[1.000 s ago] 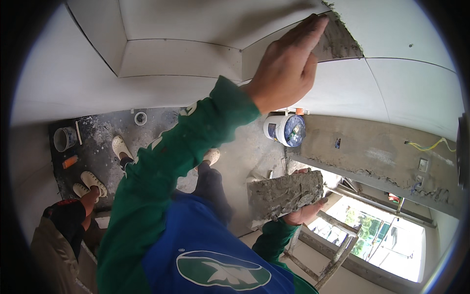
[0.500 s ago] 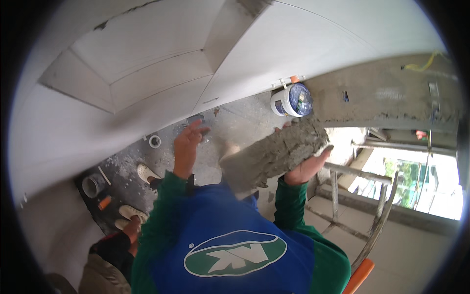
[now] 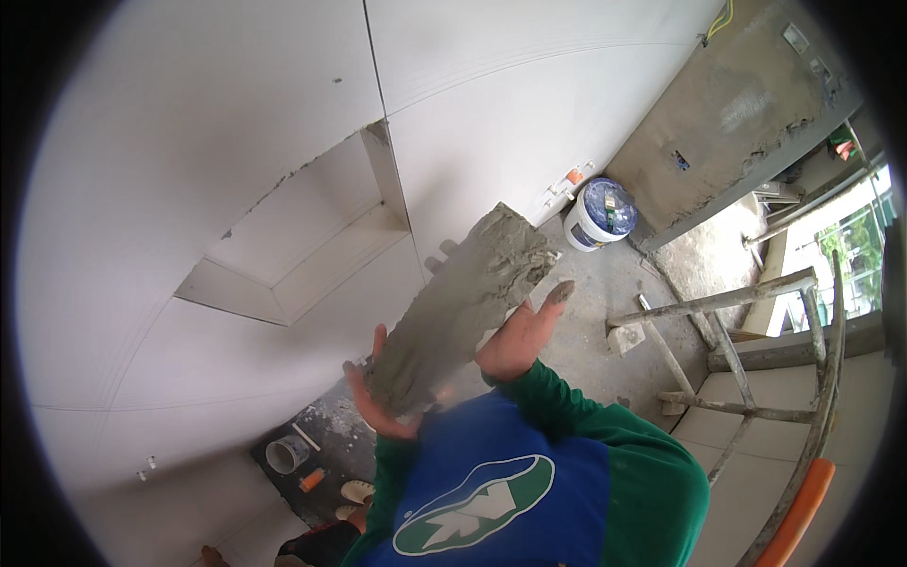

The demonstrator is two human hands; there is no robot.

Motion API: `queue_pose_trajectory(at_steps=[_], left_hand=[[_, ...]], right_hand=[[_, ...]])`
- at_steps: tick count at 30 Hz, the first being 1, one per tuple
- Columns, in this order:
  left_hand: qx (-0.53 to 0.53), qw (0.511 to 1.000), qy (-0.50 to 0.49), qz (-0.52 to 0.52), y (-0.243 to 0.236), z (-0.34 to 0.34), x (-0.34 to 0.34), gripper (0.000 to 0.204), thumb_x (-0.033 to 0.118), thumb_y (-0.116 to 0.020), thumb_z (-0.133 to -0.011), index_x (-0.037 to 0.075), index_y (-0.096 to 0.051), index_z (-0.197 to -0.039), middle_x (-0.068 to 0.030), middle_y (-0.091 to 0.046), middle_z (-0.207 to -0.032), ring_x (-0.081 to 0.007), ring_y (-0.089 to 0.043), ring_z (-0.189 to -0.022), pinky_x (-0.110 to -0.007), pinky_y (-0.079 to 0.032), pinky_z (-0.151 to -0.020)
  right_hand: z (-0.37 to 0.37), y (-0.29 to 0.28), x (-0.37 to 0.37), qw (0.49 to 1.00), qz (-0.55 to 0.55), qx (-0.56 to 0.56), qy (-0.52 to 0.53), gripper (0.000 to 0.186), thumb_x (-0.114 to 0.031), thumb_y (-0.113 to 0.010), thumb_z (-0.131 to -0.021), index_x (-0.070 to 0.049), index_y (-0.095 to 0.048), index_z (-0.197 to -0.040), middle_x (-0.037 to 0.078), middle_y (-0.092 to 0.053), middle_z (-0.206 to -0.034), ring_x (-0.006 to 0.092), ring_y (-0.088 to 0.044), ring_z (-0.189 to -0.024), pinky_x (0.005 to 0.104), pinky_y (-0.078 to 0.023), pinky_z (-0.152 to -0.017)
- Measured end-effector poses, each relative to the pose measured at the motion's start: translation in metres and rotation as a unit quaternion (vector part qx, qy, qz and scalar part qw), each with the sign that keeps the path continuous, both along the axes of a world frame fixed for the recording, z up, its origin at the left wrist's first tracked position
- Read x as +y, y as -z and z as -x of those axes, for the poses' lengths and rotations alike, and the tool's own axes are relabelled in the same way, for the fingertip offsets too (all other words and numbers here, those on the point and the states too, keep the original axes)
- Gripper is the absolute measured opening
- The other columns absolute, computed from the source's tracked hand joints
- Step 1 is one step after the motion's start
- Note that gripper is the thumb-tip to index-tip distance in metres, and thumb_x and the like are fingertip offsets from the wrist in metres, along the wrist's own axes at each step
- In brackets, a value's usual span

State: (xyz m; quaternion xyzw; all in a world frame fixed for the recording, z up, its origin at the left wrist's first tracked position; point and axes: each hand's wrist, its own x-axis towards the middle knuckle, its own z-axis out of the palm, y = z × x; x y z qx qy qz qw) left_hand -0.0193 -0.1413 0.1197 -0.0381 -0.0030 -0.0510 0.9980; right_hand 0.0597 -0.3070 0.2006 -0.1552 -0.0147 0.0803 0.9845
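A flat oblong tile-like piece (image 3: 453, 307), its upper face thickly spread with wet grey mortar, is held tilted before my chest. My right hand (image 3: 518, 340) grips its near right edge, thumb along the side and fingertips showing beyond the far edge. My left hand (image 3: 376, 402) holds the lower left end, with fingers around the edge. Mortar hides the piece's own surface, and its underside is out of sight. Beyond it is the white tiled wall (image 3: 491, 113) with a recessed niche (image 3: 331, 260).
A white bucket (image 3: 584, 231) with a blue top stands against the wall. To the right is a rough wooden trestle (image 3: 727, 302), with an orange bar (image 3: 798, 515) near me. Lower left are a round container (image 3: 286, 455), an orange tool (image 3: 312, 480) and another person's pale shoe (image 3: 357, 491).
My left hand, earlier empty and raised beside the piece, now holds its lower end. The piece has swung to the left, toward the niche, and tilted more steeply. The view has turned.
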Motion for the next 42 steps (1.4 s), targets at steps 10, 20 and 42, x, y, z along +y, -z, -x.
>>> queue_pose_trajectory(at_steps=[10, 20, 42], left_hand=[[-0.009, 0.999, -0.051, -0.002, 0.014, 0.014, 0.019, 0.070, 0.063, -0.035, -0.100, 0.008, -0.053, -0.140, -0.0175, -0.045, -0.149, -0.0363, -0.037, -0.140, -0.057, -0.028, -0.115], [-0.042, 0.998, -0.035, -0.014, 0.025, 0.020, 0.022, 0.062, 0.063, -0.042, -0.098, 0.011, -0.064, -0.125, -0.0149, -0.054, -0.141, -0.0358, -0.046, -0.133, -0.057, -0.034, -0.111], [0.022, 0.996, -0.005, -0.090, 0.050, 0.022, 0.072, 0.078, 0.075, -0.044, -0.089, 0.006, -0.063, -0.121, -0.0231, -0.052, -0.140, -0.0416, -0.045, -0.132, -0.060, -0.036, -0.109]], right_hand=[[0.012, -0.003, -0.014, 0.977, 0.151, -0.148, 0.032, 0.132, -0.097, -0.032, -0.070, 0.005, -0.021, -0.152, 0.016, -0.027, -0.158, 0.0295, -0.030, -0.142, 0.0436, -0.022, -0.118], [-0.028, -0.087, -0.042, 0.990, -0.010, -0.090, -0.104, 0.094, -0.077, -0.023, -0.093, -0.006, -0.025, -0.154, 0.017, -0.038, -0.152, 0.0322, -0.035, -0.137, 0.0436, -0.028, -0.116], [-0.072, -0.068, -0.030, 0.795, 0.560, -0.234, 0.024, 0.045, -0.032, -0.041, -0.105, 0.004, -0.049, -0.131, 0.000, -0.051, -0.077, 0.0073, -0.048, -0.072, 0.0250, -0.044, -0.069]])
